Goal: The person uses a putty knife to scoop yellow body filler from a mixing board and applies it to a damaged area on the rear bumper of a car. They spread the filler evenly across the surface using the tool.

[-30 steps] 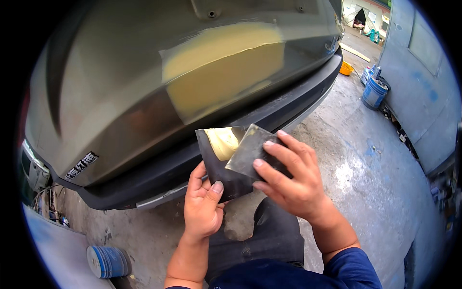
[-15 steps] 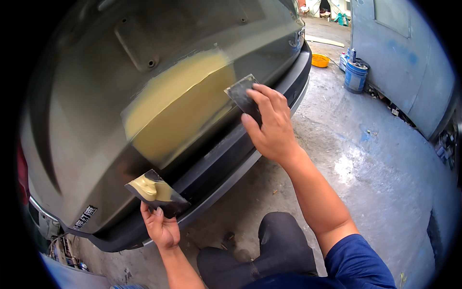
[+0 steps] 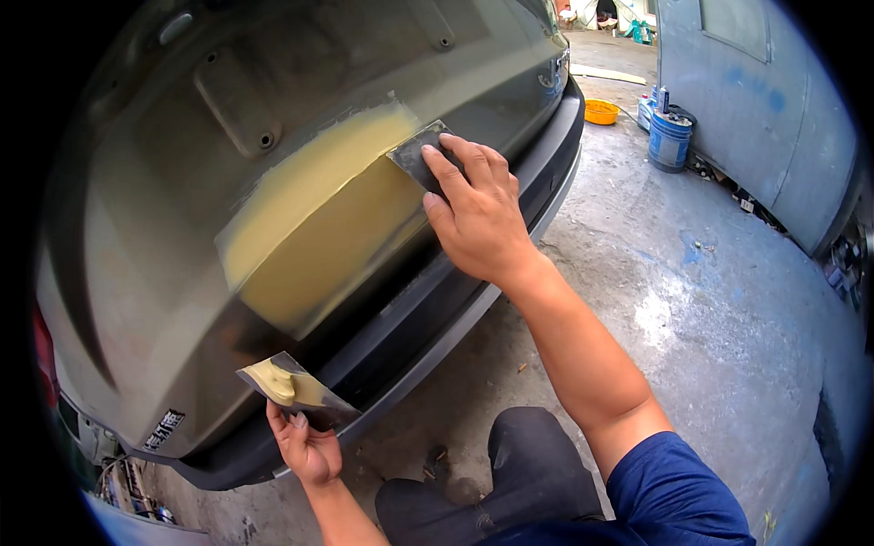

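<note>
A broad patch of yellow body filler covers part of the grey car tailgate, with a raised crease running through it. My right hand grips a dark flat filler spreader, its fingers spread over the back. The spreader lies against the patch's upper right end. Lower left, by the bumper, my left hand pinches a dark flat plate from below. A thick lump of yellow filler rests on that plate's upper face.
The black bumper runs diagonally under the tailgate, close to both hands. Concrete floor stretches off to the right. A blue bucket and a yellow basin stand near a grey-blue metal panel.
My right hand has moved left with the spreader, from beside the patch onto its right end. My left hand keeps its hold on the plate, which appears slightly lower in view.
</note>
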`<state>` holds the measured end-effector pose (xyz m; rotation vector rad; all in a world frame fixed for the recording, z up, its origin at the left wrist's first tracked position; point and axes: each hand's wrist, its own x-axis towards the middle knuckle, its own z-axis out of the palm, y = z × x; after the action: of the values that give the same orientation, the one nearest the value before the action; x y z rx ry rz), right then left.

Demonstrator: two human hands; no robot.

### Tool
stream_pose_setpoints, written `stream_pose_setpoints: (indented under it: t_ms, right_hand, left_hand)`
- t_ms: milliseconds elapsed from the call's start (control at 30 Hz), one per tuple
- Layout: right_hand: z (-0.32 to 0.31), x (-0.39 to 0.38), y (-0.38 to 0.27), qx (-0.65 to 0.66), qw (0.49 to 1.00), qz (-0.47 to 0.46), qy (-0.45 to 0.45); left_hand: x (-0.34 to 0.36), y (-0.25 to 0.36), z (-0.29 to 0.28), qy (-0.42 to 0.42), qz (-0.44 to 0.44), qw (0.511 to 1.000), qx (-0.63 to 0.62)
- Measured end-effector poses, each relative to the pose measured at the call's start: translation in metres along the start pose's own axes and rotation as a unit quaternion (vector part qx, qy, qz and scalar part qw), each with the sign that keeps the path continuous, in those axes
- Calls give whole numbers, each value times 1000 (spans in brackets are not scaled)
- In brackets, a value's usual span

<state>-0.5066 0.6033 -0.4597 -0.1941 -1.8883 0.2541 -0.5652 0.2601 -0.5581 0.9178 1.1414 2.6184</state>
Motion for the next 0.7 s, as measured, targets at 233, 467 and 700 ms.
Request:
stream_pose_setpoints:
  t_ms: [233, 467, 700]
  right_hand:
    - [3, -2, 2, 1, 1000, -6, 1]
    - [-2, 4, 1, -6, 1000, -6, 8]
    - [-4, -4, 2, -20, 1000, -8, -12]
  left_hand:
    - [-1, -2, -3, 21, 6, 1000, 21]
    - [0, -4, -1, 31, 7, 999, 29]
    - [-1, -3, -3, 30, 8, 999, 30]
